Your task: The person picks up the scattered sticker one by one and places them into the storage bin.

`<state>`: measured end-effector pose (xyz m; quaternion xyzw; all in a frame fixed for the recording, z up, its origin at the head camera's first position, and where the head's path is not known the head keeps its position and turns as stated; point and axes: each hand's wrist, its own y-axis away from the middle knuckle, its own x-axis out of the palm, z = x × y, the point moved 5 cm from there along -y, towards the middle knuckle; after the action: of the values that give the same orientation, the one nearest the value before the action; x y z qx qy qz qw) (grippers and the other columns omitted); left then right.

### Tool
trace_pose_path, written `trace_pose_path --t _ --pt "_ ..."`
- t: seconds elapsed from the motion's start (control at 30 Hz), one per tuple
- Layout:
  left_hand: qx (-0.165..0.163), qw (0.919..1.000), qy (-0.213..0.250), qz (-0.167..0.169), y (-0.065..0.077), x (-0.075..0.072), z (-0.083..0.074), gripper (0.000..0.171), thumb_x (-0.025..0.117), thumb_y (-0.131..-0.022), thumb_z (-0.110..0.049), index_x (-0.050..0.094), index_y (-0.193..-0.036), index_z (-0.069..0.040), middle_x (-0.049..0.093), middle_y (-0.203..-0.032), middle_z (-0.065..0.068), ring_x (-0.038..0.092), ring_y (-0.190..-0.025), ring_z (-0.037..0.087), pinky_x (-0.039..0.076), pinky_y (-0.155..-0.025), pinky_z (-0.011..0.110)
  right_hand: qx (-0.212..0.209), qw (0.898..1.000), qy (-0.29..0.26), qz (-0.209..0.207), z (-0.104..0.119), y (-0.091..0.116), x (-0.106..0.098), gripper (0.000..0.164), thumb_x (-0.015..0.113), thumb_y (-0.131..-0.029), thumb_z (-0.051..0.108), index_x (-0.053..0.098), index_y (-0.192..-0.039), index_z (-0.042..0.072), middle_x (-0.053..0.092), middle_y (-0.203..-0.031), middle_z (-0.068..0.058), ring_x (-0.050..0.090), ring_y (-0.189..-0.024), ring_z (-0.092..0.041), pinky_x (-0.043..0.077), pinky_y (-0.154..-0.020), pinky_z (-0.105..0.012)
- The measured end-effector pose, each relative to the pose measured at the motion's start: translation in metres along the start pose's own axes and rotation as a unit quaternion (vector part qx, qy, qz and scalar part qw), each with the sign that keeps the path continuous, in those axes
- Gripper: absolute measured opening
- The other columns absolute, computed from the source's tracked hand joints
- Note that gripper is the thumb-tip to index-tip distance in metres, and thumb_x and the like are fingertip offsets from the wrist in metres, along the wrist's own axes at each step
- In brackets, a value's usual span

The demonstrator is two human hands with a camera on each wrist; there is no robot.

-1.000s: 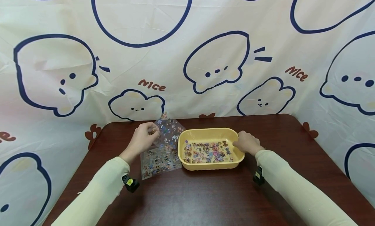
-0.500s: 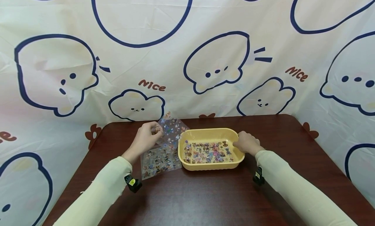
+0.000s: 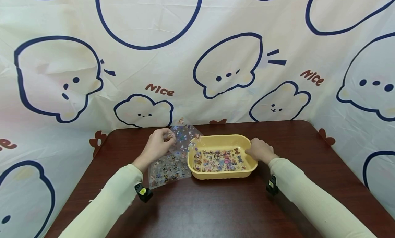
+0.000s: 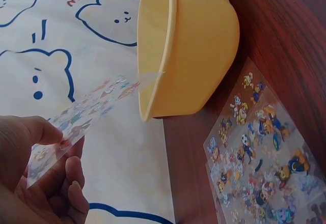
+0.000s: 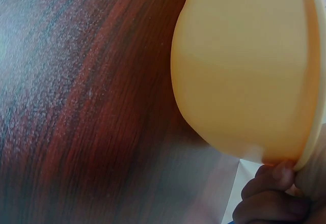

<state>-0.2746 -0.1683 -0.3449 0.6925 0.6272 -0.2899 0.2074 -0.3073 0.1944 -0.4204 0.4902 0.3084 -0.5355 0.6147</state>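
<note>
Here, left fingers (image 4: 75, 171) pinch a sticker sheet (image 3: 185, 136), right fingers (image 5: 266, 180) a yellow basin (image 3: 222, 176); lifting should clear the rim (image 4: 171, 35).

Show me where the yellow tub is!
In the head view, the yellow tub sits on the brown table, slightly right of centre, with clear picture sheets at its left and the right hand gripping its right end.

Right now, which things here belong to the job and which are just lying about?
Likely job things:
clear printed sheet, pinched by the left hand
yellow tray, gripped by the right hand
printed figures in the tray
similar sheets beside the tray

Likely just there:
table
cartoon-print backdrop
wrist cameras
</note>
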Motion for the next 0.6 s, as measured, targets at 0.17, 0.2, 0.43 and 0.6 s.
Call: trace_pose_path --t 0.17,0.2,0.43,0.6 --pt "0.001 0.9999 0.011 0.006 0.0003 0.0040 -0.0019 0.012 0.055 -0.096 -0.021 0.061 -0.098 -0.010 0.072 -0.091 0.011 0.068 -0.063 0.021 0.055 -0.058 0.036 0.000 1.000 0.000 0.002 0.0000 -0.0004 0.0003 0.038 0.058 -0.091 0.029 0.060 -0.116 0.000 0.061 -0.084 -0.008 0.059 -0.071 -0.020 0.039 -0.066 -0.034" --pt "0.002 0.9999 0.010 0.006 0.0005 0.0046 -0.0023 0.012 0.055 -0.096 -0.021 0.061 -0.097 -0.010 0.072 -0.090 0.011 0.066 -0.062 0.020 0.055 -0.057 0.036 0.000 1.000 0.000 0.002 0.0000 -0.0006 0.0004 0.038 0.058 -0.091 0.029 0.060 -0.116 0.001 0.061 -0.084 -0.008 0.059 -0.071 -0.020 0.039 -0.065 -0.034" --pt "0.001 1.0000 0.007 0.007 -0.0012 0.0063 -0.0032 0.012 0.054 -0.095 -0.022 0.062 -0.097 -0.012 0.072 -0.090 0.008 0.064 -0.062 0.019 0.050 -0.055 0.031 -0.001 1.000 0.004 -0.001 -0.0005 -0.0018 0.0010 0.038 0.058 -0.091 0.029 0.060 -0.116 0.001 0.062 -0.084 -0.008 0.059 -0.070 -0.020 0.040 -0.065 -0.034" --pt "-0.002 0.9999 0.010 0.010 -0.0036 0.0096 -0.0040 0.012 0.055 -0.095 -0.022 0.062 -0.097 -0.013 0.073 -0.093 0.008 0.067 -0.067 0.022 0.050 -0.056 0.030 0.001 1.000 0.000 0.000 -0.0007 -0.0022 0.0012 0.038 0.058 -0.091 0.029 0.060 -0.116 0.000 0.061 -0.085 -0.008 0.059 -0.071 -0.020 0.040 -0.065 -0.034"
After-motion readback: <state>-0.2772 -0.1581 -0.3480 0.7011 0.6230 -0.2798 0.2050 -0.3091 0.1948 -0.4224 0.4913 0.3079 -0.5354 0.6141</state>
